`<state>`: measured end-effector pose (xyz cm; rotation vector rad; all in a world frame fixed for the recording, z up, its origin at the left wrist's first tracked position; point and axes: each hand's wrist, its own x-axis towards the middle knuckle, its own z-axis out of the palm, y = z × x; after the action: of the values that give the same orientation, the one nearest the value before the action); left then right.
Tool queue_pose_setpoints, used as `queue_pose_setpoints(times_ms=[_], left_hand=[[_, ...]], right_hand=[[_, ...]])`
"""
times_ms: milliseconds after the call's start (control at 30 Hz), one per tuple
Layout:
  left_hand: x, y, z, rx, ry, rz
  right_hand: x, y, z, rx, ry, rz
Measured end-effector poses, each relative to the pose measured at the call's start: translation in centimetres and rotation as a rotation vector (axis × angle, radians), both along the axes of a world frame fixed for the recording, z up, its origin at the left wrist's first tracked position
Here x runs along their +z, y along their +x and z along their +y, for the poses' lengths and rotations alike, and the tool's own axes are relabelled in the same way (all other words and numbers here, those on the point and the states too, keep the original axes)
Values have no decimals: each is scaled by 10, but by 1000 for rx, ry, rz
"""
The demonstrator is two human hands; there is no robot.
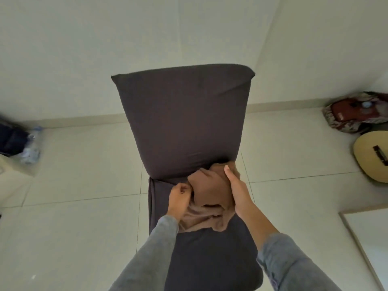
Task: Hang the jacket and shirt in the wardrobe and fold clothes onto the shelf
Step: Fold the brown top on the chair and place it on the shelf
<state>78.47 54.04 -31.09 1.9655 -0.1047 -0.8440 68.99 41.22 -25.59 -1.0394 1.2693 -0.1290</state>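
Observation:
A brown garment [206, 198] lies bunched on the seat of a dark grey floor chair [182, 122], just below its upright backrest. My left hand [179, 199] is closed on the garment's left edge. My right hand [236, 190] presses flat against its right side, fingers wrapped around the cloth. Both forearms wear grey sleeves. No wardrobe, shelf, jacket or hanger is in view.
Pale floor tiles [84, 185] surround the chair. A guitar [371, 156] and a patterned red bag [352, 112] lie at the right wall. Dark clothing [12, 137] and plastic bottles [31, 148] sit at the left. A white panel [369, 238] is at lower right.

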Motion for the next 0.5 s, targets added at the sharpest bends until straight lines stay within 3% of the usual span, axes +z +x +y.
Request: queue_pose_setpoints(times_ms=[167,233,267,333,433,467,500], left_hand=[[55,-15,-11,61,-103,171],[100,-51,-35,226,-207,207],[117,-70,-39,269,-297,109],[186,-110,-39,132,-438,-95],[220,-138,-21,-163,-587,332],[233,-137,-22,-171,-643,431],[240,-126,-30,-151,-639,398]], right_hand=[[76,-29,1,118,-43,-115],[111,-53,0,158,-42,-168],[126,-67,2,165,-28,-202],[153,-101,1,160,7,-288],[184,-142,-4,156,-22,-467],[193,-154,-5,154,-56,-483],[200,-163,-6,166,-84,-491]])
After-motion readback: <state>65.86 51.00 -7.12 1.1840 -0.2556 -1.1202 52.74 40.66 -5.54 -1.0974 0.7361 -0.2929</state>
